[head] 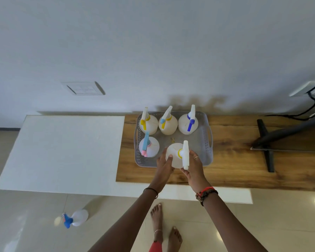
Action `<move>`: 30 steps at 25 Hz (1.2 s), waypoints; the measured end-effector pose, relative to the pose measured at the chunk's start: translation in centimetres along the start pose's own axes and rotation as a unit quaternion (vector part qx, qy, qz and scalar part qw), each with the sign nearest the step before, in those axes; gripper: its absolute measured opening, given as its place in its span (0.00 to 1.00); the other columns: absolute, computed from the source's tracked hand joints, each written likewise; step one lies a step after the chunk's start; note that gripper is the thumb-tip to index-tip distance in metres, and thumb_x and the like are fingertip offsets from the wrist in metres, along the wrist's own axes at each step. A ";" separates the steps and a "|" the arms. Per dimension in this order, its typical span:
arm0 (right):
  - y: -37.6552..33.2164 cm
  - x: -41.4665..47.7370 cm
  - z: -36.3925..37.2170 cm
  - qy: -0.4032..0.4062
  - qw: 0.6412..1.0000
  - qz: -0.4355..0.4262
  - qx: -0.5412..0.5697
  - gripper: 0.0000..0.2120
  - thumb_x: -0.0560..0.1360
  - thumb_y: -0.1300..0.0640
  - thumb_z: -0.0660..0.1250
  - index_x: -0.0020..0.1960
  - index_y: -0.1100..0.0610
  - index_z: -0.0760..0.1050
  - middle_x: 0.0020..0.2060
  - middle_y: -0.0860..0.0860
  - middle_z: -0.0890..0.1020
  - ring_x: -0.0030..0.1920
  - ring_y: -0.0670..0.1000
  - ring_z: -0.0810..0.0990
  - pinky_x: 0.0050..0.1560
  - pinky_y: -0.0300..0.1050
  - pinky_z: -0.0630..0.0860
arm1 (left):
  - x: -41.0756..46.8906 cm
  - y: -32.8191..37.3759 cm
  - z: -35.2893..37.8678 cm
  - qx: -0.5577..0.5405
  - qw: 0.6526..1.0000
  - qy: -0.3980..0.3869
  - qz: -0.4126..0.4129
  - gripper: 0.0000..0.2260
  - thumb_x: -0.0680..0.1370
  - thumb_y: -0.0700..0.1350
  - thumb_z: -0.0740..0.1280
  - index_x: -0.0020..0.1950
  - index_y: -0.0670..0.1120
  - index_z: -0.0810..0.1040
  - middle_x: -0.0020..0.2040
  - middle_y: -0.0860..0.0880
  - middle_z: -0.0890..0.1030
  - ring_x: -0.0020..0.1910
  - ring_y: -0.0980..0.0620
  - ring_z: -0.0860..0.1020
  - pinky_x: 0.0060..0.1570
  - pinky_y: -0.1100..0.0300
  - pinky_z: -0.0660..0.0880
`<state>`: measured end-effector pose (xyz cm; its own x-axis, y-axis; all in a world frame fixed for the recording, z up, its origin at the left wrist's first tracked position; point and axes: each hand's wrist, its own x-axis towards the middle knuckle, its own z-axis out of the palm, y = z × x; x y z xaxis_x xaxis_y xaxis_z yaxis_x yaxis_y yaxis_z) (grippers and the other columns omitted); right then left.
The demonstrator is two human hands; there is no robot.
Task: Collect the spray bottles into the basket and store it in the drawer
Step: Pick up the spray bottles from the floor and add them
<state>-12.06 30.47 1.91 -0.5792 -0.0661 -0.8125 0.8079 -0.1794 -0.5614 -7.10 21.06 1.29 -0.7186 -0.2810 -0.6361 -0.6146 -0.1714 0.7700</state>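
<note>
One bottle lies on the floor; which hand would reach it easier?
Probably the left hand: the floor bottle lies left of the feet, on that hand's side; the right hand would have to cross over.

Both arms are reaching forward and converging, the left arm (pixel 133 217) and the right arm (pixel 231 220) bare to the wrist. The left hand (pixel 164 165) is cupping the left side of a spray bottle (pixel 173 153), thumb lying on its shoulder. The right hand (pixel 194 167) is gripping the bottle's right side, fingers curling behind the spray head; a ring (pixel 196 157) is showing on one finger. The left wrist is wearing a thin dark band (pixel 151 191), the right wrist red and dark bead bracelets (pixel 206 194). Bare feet (pixel 157 215) are standing on the floor between the arms.
</note>
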 end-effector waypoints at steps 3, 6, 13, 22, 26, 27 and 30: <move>0.2 1.8 -0.1 0.009 1.000 0.007 0.000 0.21 0.80 0.54 0.60 0.73 0.53 0.66 0.66 0.59 0.74 0.66 0.59 0.74 0.59 0.53 0.76 | 1.8 -0.6 0.9 -0.040 0.999 0.017 -0.027 0.21 0.84 0.45 0.54 0.77 0.48 0.55 0.73 0.40 0.62 0.69 0.41 0.69 0.61 0.48 0.75; 0.4 3.3 0.0 0.014 1.000 0.013 -0.004 0.21 0.80 0.56 0.61 0.73 0.53 0.66 0.66 0.58 0.74 0.62 0.57 0.75 0.48 0.48 0.80 | 3.1 -1.2 1.5 -0.085 0.995 0.027 -0.052 0.21 0.83 0.45 0.54 0.77 0.49 0.56 0.73 0.41 0.64 0.69 0.41 0.69 0.56 0.53 0.76; 1.2 6.9 0.7 0.015 0.999 0.015 -0.032 0.21 0.80 0.56 0.59 0.73 0.52 0.66 0.66 0.57 0.74 0.56 0.54 0.75 0.36 0.40 0.75 | 5.7 -2.3 1.2 -0.101 0.992 0.037 -0.060 0.21 0.83 0.43 0.54 0.77 0.48 0.57 0.71 0.41 0.69 0.68 0.41 0.71 0.63 0.45 0.75; 1.9 8.5 1.4 0.011 0.999 0.038 0.015 0.21 0.80 0.61 0.59 0.73 0.54 0.66 0.66 0.58 0.74 0.57 0.55 0.76 0.37 0.42 0.82 | 7.7 -3.1 1.8 -0.104 0.976 0.106 -0.159 0.17 0.82 0.45 0.56 0.69 0.40 0.69 0.65 0.39 0.76 0.65 0.42 0.74 0.67 0.47 0.72; 1.7 8.5 2.0 0.005 0.999 0.041 0.035 0.21 0.80 0.60 0.60 0.73 0.55 0.66 0.62 0.57 0.76 0.50 0.52 0.79 0.28 0.37 0.80 | 7.9 -3.0 2.0 -0.125 0.966 0.124 -0.188 0.15 0.80 0.40 0.57 0.65 0.39 0.74 0.61 0.37 0.78 0.61 0.39 0.76 0.62 0.49 0.73; 1.7 8.6 2.1 0.004 0.999 0.039 0.035 0.21 0.80 0.60 0.60 0.72 0.54 0.66 0.60 0.56 0.76 0.48 0.51 0.79 0.28 0.37 0.80 | 8.0 -3.0 1.9 -0.127 0.966 0.124 -0.190 0.14 0.80 0.39 0.58 0.64 0.39 0.74 0.60 0.38 0.79 0.57 0.41 0.76 0.60 0.50 0.73; 1.8 8.8 2.3 0.001 0.999 0.039 0.037 0.21 0.80 0.59 0.60 0.72 0.53 0.66 0.56 0.54 0.77 0.48 0.50 0.79 0.30 0.39 0.80 | 8.2 -3.1 1.6 -0.146 0.962 0.124 -0.195 0.15 0.80 0.37 0.57 0.65 0.39 0.74 0.61 0.40 0.78 0.59 0.46 0.75 0.67 0.48 0.72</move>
<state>-15.94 27.33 -5.90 -0.5139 -0.0810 -0.8540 0.8407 -0.2457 -0.4826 -11.65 20.79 -6.40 -0.3305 -0.3512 -0.8760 -0.6778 -0.5577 0.4792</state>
